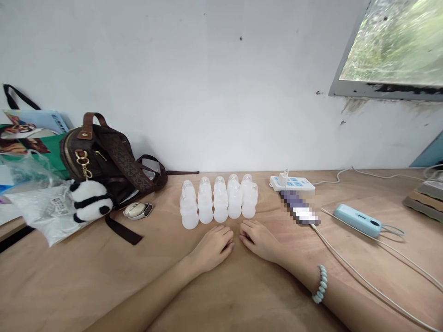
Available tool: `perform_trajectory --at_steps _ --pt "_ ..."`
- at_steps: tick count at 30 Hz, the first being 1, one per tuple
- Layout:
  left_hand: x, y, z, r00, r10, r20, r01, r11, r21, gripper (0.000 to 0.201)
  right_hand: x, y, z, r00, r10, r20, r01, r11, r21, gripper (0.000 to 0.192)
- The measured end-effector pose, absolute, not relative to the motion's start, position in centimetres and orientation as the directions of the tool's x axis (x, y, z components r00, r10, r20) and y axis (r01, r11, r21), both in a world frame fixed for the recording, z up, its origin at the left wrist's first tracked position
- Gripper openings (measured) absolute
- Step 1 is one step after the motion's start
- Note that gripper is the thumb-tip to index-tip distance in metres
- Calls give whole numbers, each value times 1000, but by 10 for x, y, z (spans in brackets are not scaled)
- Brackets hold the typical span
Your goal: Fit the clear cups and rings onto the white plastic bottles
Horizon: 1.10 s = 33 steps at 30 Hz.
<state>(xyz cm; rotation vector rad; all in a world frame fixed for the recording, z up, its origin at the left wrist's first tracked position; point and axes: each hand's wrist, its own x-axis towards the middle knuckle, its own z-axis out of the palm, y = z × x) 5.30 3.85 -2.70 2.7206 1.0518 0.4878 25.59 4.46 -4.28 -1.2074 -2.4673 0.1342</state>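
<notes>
My left hand (215,246) rests on the wooden table with its fingers curled in, and nothing shows in it. Opposite it, a small gap away, my right hand (259,239) lies in the same loosely closed way, also with nothing visible in it. Just beyond both hands stand several small frosted white bottles (220,210) with clear domed caps, grouped upright in short columns. The front ones partly hide those behind. Neither hand touches them. A beaded bracelet (321,283) circles my right wrist.
At left are a brown backpack (117,152), a panda plush (92,201), a clear plastic bag (51,207) and a beige mouse (135,210) beside a watch-like band. To the right lie a power strip (298,184), a blurred-out phone (298,207), a light-blue device (358,220) and cables.
</notes>
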Motion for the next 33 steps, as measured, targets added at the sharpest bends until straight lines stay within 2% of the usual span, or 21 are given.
perform_trajectory --at_steps 7,9,10,11,13,14,16,18,19,22,25,30,33 --pt "52 35 -28 693 666 276 612 -746 262 20 256 44 -44 -547 781 303 740 620 -261 18" --pt "46 33 -28 681 639 357 602 -767 223 17 255 43 -42 -547 781 300 741 619 -260 18" --pt "42 33 -28 656 600 458 594 -785 178 12 255 43 -41 -547 782 298 742 618 -259 18" --pt "36 34 -27 607 533 589 588 -800 117 6 255 42 -40 -547 783 296 744 617 -259 18" --pt "22 38 -24 395 341 853 633 -774 16 19 255 42 -39 -546 785 291 746 614 -258 17" --pt "14 41 -22 267 292 918 683 -730 33 30 255 42 -38 -547 786 288 746 614 -258 17" --pt "-3 48 -19 38 295 955 771 -616 160 43 256 42 -37 -550 786 282 745 614 -260 17" --pt "-20 54 -20 -76 365 928 791 -544 279 49 256 42 -38 -552 786 278 743 615 -264 17" --pt "-28 56 -22 -104 437 894 783 -518 344 51 256 42 -38 -552 787 276 743 614 -267 17" --pt "-42 62 -33 -94 664 742 760 -434 484 60 256 42 -38 -547 791 274 744 609 -275 17" --pt "-45 66 -40 -86 798 596 778 -320 541 59 256 42 -38 -543 795 270 745 605 -280 17" --pt "-39 68 -36 5 869 494 810 -293 508 43 256 41 -36 -537 800 267 744 599 -296 17" --pt "-37 65 -34 47 883 467 779 -325 536 45 255 41 -36 -533 804 264 739 595 -316 18"
